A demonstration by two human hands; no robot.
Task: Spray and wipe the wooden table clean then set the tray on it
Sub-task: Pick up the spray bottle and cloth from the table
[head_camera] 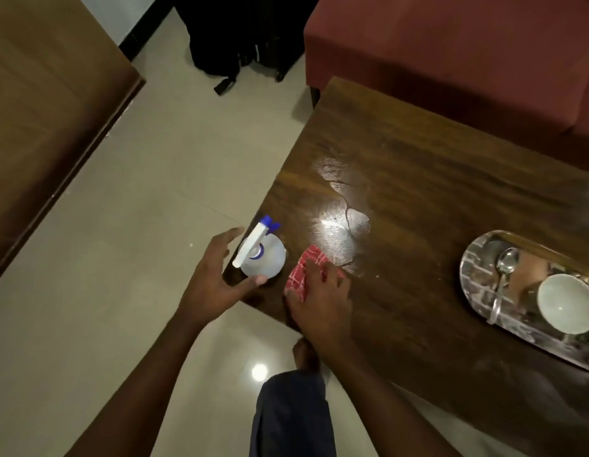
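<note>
Right hand (pixel 319 305) flat on red checked cloth (pixel 299 270); left hand (pixel 214 282) spread open beside spray bottle (pixel 268 258).

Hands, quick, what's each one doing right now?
Left hand: open, fingers spread beside the spray bottle, not gripping it.
Right hand: open, pressing the red cloth on the table.

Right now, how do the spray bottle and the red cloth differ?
The spray bottle stands upright at the corner; the red cloth lies flat beside it. The left hand is spread round the bottle; the right hand presses on the cloth. Both sit on the wooden table.
</note>
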